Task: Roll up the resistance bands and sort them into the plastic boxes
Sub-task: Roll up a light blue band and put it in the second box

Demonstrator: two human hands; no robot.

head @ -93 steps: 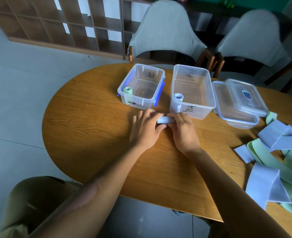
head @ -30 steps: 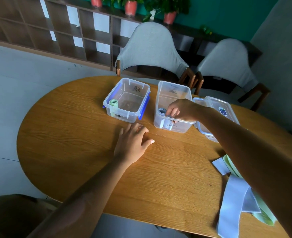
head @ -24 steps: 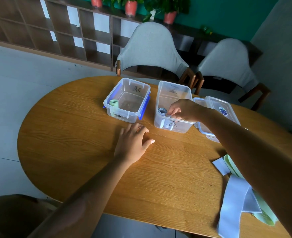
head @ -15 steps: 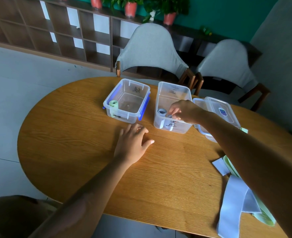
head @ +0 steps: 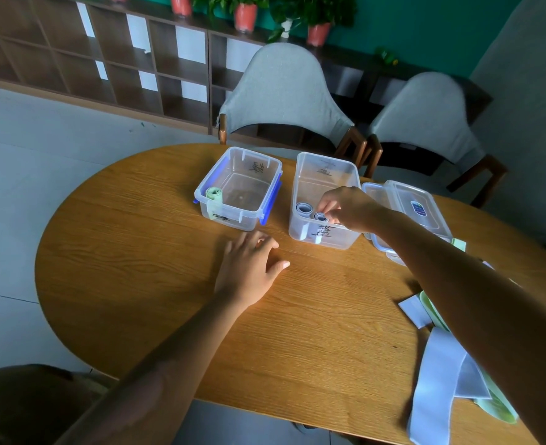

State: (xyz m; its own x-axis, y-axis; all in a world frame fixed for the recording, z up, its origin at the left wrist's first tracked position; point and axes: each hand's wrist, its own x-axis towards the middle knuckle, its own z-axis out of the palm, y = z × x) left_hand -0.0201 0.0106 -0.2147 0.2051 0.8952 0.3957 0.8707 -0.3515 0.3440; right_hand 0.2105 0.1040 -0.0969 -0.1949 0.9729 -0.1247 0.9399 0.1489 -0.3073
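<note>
Fingers, left hand point(head: 247, 268): loosely spread and resting on the wooden table point(head: 130, 258), grasping nothing.
Left box point(head: 238, 187): blue clips on its sides; one green roll point(head: 214, 194) stands on end in its near left corner.
Right box point(head: 324, 200): two pale blue rolls stand side by side against its near wall, the first roll point(head: 303, 208) to the left and the second roll point(head: 320, 216) just beside it.
Fingers, right hand point(head: 345, 207): curled down inside the right box, fingertips on the second roll; whether they pinch it or merely touch it cannot be told.
Lids point(head: 416, 210): stacked just right of the right box.
Loose bands point(head: 441, 374): blue and green strips heaped at the table's right edge, unrolled.
Step in hand: seating a rolled blue band in the blue box, by my judgement.
Next move: let go so the roll stays upright and wound, then reach right for another strip.
Change: three seconds ago both hands were rolling a blue band on the table before the boxes; the right box then held one roll, now two.
</note>
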